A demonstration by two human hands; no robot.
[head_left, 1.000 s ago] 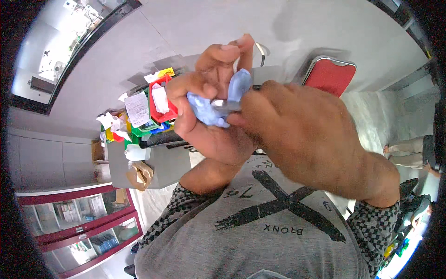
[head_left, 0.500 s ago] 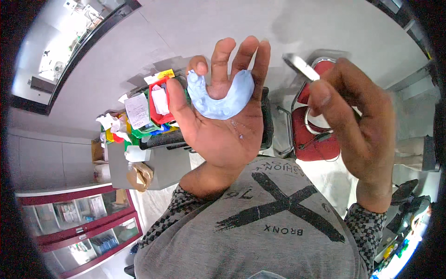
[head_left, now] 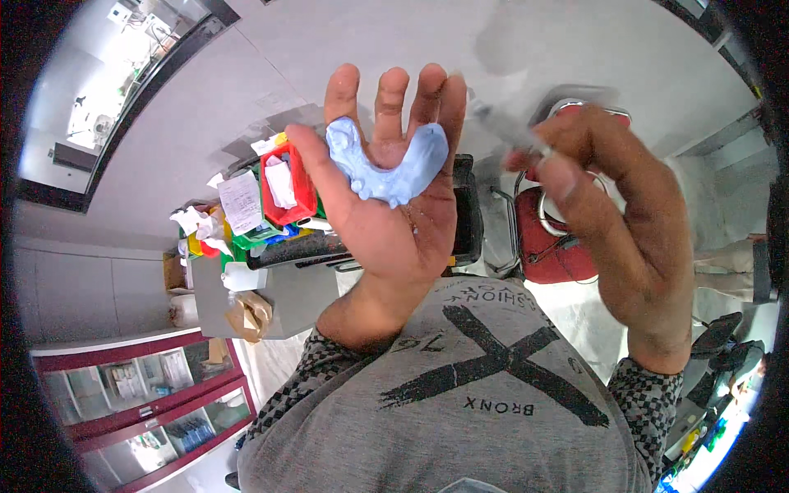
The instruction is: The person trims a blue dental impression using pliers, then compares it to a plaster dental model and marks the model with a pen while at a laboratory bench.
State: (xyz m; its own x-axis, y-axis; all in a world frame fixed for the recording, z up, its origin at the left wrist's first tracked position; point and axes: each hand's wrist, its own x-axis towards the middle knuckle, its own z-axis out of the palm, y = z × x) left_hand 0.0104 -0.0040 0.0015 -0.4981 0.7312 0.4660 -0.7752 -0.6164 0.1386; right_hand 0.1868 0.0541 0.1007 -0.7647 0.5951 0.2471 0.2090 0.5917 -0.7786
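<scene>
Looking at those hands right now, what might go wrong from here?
The blue U-shaped piece rests on the left hand, which is spread open rather than closed around it, so a tilt might let it slip.

The tool in the right hand is blurred, its tip unclear; a hasty stroke towards the piece might nick it or the palm.

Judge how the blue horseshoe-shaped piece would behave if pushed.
The blue piece probably won't roll, given its open curve. It could slip, since the open left hand isn't wrapped around it. Its two free ends may bend or break first, since nothing joins them.
</scene>
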